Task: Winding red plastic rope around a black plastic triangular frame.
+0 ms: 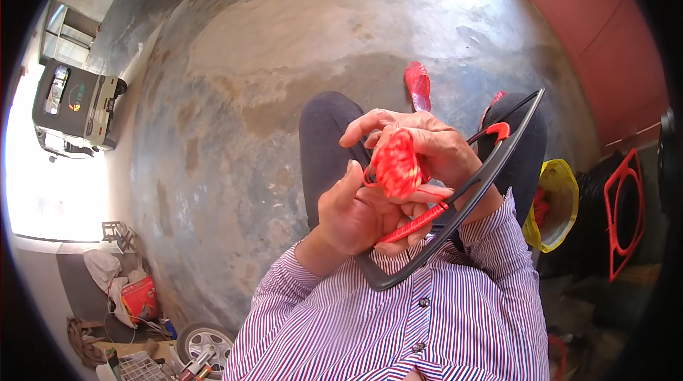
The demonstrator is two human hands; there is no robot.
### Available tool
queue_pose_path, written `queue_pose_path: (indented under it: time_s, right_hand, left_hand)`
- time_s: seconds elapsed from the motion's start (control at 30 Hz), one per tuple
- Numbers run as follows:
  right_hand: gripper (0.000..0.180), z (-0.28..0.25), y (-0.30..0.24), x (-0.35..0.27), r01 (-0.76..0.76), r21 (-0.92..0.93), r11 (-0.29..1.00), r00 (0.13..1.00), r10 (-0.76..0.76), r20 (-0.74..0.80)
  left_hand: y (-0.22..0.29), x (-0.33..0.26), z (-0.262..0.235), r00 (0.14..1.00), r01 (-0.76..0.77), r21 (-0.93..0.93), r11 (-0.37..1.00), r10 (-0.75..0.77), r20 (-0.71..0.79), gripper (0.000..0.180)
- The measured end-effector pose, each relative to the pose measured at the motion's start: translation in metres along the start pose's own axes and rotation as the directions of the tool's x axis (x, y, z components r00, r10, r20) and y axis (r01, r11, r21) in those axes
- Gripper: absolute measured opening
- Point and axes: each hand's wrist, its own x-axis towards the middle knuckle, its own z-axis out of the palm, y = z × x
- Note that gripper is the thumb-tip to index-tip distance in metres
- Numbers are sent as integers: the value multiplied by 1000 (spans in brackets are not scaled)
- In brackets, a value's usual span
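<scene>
My right hand [442, 140] is closed around a bundle of glossy red cord [398, 164], held in front of my lap. Just below it, my left hand [359, 214] has its thumb raised and its fingers curled at a black curved frame [466, 203]. A stretch of the frame's inner bar is covered by a red wrapping [414, 224], beside my left fingers. Another red-wrapped part [499, 130] shows at the frame's far end. The frame lies tilted across my right forearm and lap. Where the cord meets the bar is partly hidden by my fingers.
To my right stands a yellow bag [558, 203] with red material inside, beside a red ring-shaped frame [623, 214]. A red shoe [418, 84] rests on the concrete floor [235, 96]. Left are a parked vehicle [78, 107], a red box [140, 299] and a wheel [205, 344].
</scene>
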Motion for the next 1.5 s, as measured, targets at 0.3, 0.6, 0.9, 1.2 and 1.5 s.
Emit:
queue_pose_path:
  time_s: [0.3,0.6,0.9,1.2,1.5]
  right_hand:
    - [26,3,-20,21,230,-365,902,899,-54,434]
    - [45,-20,25,-12,-20,-10,1000,902,14,-431]
    - [51,-11,35,-19,66,76,995,985,-53,-164]
    - [44,-1,29,-34,201,-164,966,888,-251,-386]
    - [56,41,18,-12,143,-980,136,692,-722,1]
  left_hand:
    - [-16,-3,-2,955,-245,59,968,251,-156,52]
    - [13,-8,-11,981,-84,275,958,128,-146,60]
    - [23,-28,-21,935,-194,148,970,228,-271,56]
    - [24,-16,0,917,-206,233,950,271,-293,37]
    - [15,-17,-2,875,-193,330,924,314,-368,30]
